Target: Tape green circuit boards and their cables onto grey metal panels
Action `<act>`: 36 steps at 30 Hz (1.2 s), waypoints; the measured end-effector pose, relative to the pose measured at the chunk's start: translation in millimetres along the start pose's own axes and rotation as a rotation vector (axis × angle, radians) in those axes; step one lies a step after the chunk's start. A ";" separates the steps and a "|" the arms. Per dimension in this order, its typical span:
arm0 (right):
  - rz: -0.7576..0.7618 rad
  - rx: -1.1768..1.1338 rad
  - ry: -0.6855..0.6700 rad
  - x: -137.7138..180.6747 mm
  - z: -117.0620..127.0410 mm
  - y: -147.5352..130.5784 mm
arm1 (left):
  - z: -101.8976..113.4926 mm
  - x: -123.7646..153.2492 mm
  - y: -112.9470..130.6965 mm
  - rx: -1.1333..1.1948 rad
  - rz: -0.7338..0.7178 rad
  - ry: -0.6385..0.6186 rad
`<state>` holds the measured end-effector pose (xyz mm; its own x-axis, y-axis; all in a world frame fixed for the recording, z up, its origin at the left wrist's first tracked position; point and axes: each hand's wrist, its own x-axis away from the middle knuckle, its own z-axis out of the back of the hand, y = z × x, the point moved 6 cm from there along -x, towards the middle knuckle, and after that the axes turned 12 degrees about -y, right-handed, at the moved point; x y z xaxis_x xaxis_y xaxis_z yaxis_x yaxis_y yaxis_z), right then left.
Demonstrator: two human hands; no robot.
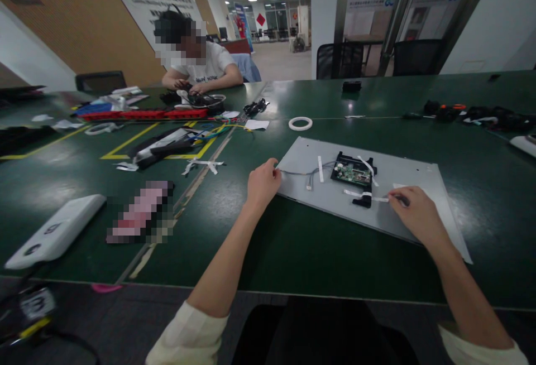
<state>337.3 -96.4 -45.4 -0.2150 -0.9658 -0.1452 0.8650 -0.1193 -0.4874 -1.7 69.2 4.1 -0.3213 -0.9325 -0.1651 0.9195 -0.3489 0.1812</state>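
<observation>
From where I stand, I see a person seated at a long green table [335,267], with both forearms stretched over its near edge. In front of this person, a little to the right, a light grey panel [397,171] lies flat and slightly turned. On the panel, near its middle, there is a black bracket [363,202], and inside this bracket is a green circuit board [354,174].

From the left side of the board a thin grey cable [299,173] runs to the panel's left corner. There the left hand [263,183] has thumb and forefinger closed together, pinching the cable near its end. A short white strip [321,168] is stuck beside the cable, and a small white connector [309,186] hangs from a branch of it.

The right hand [412,206] is over the right half of the panel, its fingertips gripping the free end of a white tape strip [380,200], which reaches across the lower arm of the bracket.

Just behind the panel rests a white tape roll [300,128]. To the left, a phone [140,211] lies near a white flat device [56,231]. Across the table, a co-worker [209,66] in a white T-shirt bends over some black cables.
</observation>
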 end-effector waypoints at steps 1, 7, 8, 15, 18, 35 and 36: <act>-0.005 0.010 -0.005 -1.0 -1.1 0.0 | 0.3 0.2 0.3 -0.001 0.000 0.001; -0.062 0.049 -0.043 -2.8 -4.9 -0.6 | 0.0 1.2 1.1 0.019 0.027 -0.036; -0.069 0.043 -0.040 -1.8 -4.0 -1.4 | 0.0 1.2 1.1 0.022 0.033 -0.039; -0.104 -0.028 -0.051 4.8 1.2 -7.0 | -0.8 0.1 0.9 0.014 0.023 -0.037; -0.105 -0.034 -0.056 4.9 0.9 -7.4 | -1.2 -0.3 0.6 0.008 0.014 -0.029; 0.279 0.373 -0.421 13.3 -17.3 -4.1 | 0.4 0.9 3.4 0.015 0.039 -0.051; 0.307 0.387 -0.442 18.2 -15.7 -2.2 | 0.1 0.8 2.9 0.013 0.038 -0.047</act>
<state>324.4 -110.1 -60.5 0.2020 -0.9629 0.1787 0.9755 0.1816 -0.1240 0.6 67.5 4.6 -0.2966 -0.9485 -0.1117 0.9284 -0.3137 0.1992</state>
